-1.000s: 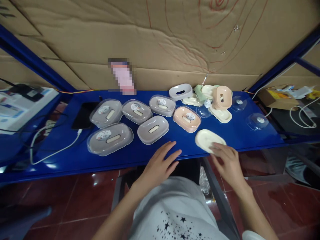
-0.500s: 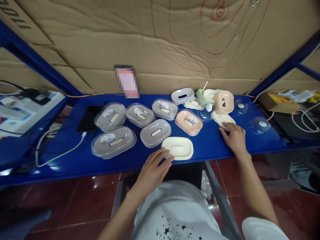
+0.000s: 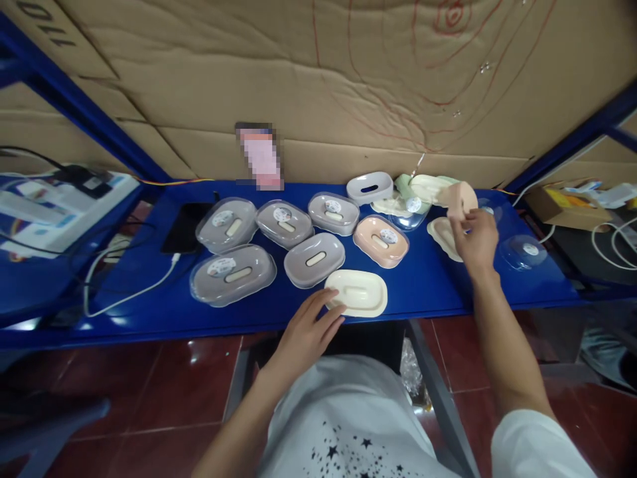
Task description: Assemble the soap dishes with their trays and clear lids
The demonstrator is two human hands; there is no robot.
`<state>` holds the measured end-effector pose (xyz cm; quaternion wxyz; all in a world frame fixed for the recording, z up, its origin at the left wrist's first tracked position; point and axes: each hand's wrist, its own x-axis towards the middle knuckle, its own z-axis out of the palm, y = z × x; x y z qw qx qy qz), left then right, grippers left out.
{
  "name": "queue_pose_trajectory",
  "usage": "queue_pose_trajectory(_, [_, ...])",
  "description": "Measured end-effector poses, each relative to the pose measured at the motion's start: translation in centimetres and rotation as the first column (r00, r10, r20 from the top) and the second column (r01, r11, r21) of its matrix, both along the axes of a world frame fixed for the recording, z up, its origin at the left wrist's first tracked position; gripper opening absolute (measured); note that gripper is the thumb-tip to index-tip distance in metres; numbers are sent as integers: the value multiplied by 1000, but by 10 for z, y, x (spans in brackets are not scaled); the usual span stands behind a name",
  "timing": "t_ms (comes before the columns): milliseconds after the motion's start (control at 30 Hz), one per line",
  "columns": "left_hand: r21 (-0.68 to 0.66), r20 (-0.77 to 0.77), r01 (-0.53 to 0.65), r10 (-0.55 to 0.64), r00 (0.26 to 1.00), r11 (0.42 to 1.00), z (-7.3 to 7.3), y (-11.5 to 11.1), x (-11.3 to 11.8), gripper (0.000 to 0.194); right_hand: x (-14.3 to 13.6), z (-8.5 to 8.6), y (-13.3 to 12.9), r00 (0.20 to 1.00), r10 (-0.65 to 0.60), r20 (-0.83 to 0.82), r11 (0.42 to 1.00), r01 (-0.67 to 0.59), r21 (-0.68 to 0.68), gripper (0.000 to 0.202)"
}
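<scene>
My left hand (image 3: 309, 330) rests at the near edge of the blue table (image 3: 428, 292), fingertips touching a cream soap-dish tray (image 3: 357, 292). Over the table's right part, my right hand (image 3: 476, 237) grips a pink soap-dish insert (image 3: 460, 197) lifted off the surface. Just below that hand lies a cream tray (image 3: 442, 234). A pink soap box with a clear lid (image 3: 381, 239) sits between the two hands.
Several grey lidded soap boxes (image 3: 232, 275) lie left of centre, with an open grey one (image 3: 314, 259). A pile of white, green and cream parts (image 3: 413, 189) and clear lids (image 3: 519, 251) sits at the back right. A phone (image 3: 183, 228) with a cable lies left. Cardboard backs the table.
The cream tray went from my right hand to the near centre under my left. My right hand reached to the back right and lifted the pink insert.
</scene>
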<state>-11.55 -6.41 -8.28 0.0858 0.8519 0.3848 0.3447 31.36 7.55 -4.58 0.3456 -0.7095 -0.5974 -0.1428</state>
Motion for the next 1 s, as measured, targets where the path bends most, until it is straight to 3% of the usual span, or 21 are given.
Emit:
queue_pose_trajectory(67, [2,22,-6,6,1000,1000,-2,0,0,20,-11,-1,-34,992,99,-77,975,-82,207,28])
queue_pose_trajectory(133, [1,41,-15,15,999,1000,-4,0,0,21,-34,-3,-76,958,269,-98,924,-229,306,27])
queue_pose_trajectory(200, [-6,83,-36,37,996,999,-7,0,0,30,-64,-5,-113,848,522,-91,836,-488,249,28])
queue_pose_trajectory(267, [-25,140,-60,63,988,998,-10,1,0,44,-93,-7,-138,675,727,-124,686,-710,158,34])
queue_pose_trajectory(333, [-53,177,-67,75,981,996,-12,1,-1,58,-113,-9,-147,538,825,-172,556,-827,84,39])
queue_pose_trajectory(433, [-92,173,-47,63,983,995,-13,2,-3,71,-125,-10,-140,440,869,-225,455,-890,20,41])
queue_pose_trajectory(567, [-100,108,-18,29,994,995,-9,4,-5,66,-125,-11,-121,403,871,-281,415,-910,-20,34])
queue_pose_trajectory(667, [-58,69,-8,12,998,998,-6,5,-4,51,-125,-11,-112,398,875,-274,401,-915,-47,44])
queue_pose_trajectory(733, [-32,66,-8,10,998,999,-5,5,-4,39,-127,-12,-110,414,880,-233,409,-910,-74,51])
queue_pose_trajectory(833, [-23,85,-21,23,996,1000,-5,5,-4,28,-130,-12,-109,450,882,-138,436,-892,-121,45])
queue_pose_trajectory(1000, [-24,118,-26,28,993,999,-3,7,-5,25,-133,-12,-115,459,880,-124,435,-882,-181,45])
